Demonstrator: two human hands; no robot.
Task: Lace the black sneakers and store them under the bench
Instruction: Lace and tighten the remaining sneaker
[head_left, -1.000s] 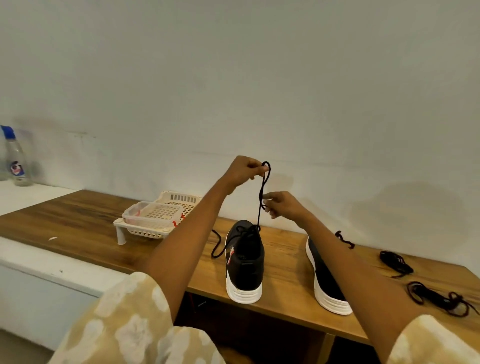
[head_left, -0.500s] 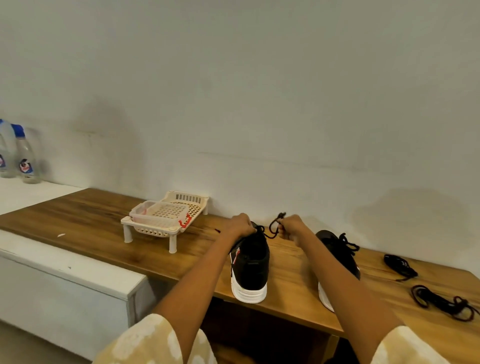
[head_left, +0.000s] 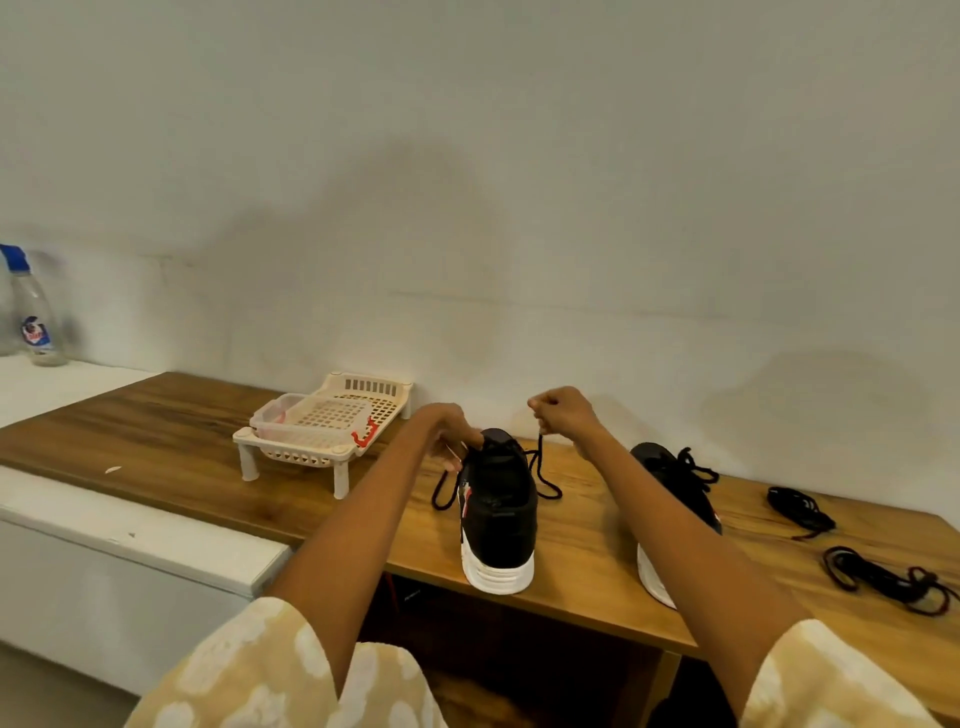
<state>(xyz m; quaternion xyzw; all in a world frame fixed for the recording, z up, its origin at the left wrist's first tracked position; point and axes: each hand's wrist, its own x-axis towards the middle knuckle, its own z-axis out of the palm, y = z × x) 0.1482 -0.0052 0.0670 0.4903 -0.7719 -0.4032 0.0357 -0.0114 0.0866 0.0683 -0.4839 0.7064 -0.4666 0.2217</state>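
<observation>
A black sneaker (head_left: 500, 512) with a white sole stands on the wooden bench (head_left: 582, 566), heel toward me. My left hand (head_left: 448, 430) holds the shoe at its front top. My right hand (head_left: 563, 413) is raised just right of the shoe and pinches one end of its black lace (head_left: 543, 475), which hangs down in a loop beside the shoe. Another lace end lies curled on the bench left of the shoe. The second black sneaker (head_left: 675, 488) stands to the right, partly hidden by my right forearm, with laces on top.
A cream plastic rack (head_left: 324, 431) on legs stands on the bench at the left, near the wall. Two loose dark laces (head_left: 800, 512) (head_left: 883, 579) lie at the bench's right end. A clear bottle (head_left: 34, 312) stands on the white ledge at far left. Open space shows under the bench.
Both hands came down from a raised lace loop to the shoe's top. Since half a second ago my right hand has lifted and drawn the lace end up to the right.
</observation>
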